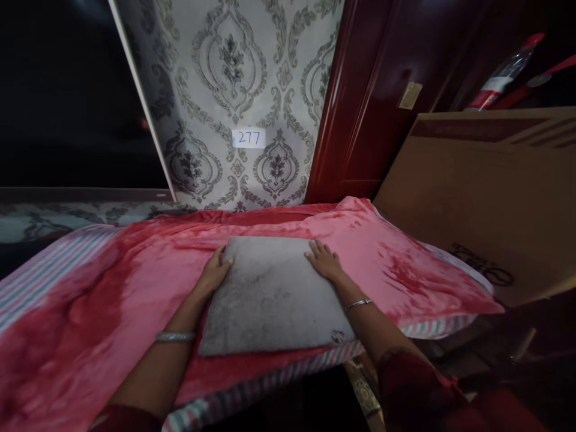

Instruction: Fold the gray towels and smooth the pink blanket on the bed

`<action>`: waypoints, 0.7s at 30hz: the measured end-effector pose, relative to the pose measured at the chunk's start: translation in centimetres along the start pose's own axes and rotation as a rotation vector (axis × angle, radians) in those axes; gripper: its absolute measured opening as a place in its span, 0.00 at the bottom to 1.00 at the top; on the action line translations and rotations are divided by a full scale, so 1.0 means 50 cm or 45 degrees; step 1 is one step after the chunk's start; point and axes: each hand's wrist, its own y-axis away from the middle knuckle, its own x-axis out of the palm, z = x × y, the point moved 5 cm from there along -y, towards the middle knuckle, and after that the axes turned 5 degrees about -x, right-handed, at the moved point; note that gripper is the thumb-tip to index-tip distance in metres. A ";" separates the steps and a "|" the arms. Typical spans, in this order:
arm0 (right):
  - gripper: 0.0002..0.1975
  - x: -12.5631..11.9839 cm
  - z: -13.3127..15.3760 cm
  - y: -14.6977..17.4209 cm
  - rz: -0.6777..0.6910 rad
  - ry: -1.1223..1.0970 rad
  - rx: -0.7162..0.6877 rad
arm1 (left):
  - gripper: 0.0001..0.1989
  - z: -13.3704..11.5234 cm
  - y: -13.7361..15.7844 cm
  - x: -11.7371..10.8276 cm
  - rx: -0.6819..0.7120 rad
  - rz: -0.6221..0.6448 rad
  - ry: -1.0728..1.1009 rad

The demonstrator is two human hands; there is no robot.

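Note:
A flat, roughly square piece of grey plush cloth (274, 300) lies on a red and pink plush blanket (148, 282). It has a small dark mark near its front right corner. My left hand (215, 275) rests along its left edge, the thumb on top and the fingers stretched beside the edge. Over the far right corner lies my right hand (324, 261), its fingers spread flat and touching the cloth. Whether the cloth is folded in layers I cannot tell.
Striped fabric (58, 258) shows under the blanket. Behind stand a patterned wall with a paper label (249, 138), a dark screen (76, 96) at left and a dark red wooden panel (355, 102). A large cardboard box (486, 204) leans at right; a bottle (504, 75) shows above it.

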 end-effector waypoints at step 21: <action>0.36 0.043 0.371 0.299 -0.054 -0.092 -0.791 | 0.45 -0.004 0.112 -0.019 -0.066 0.113 -0.067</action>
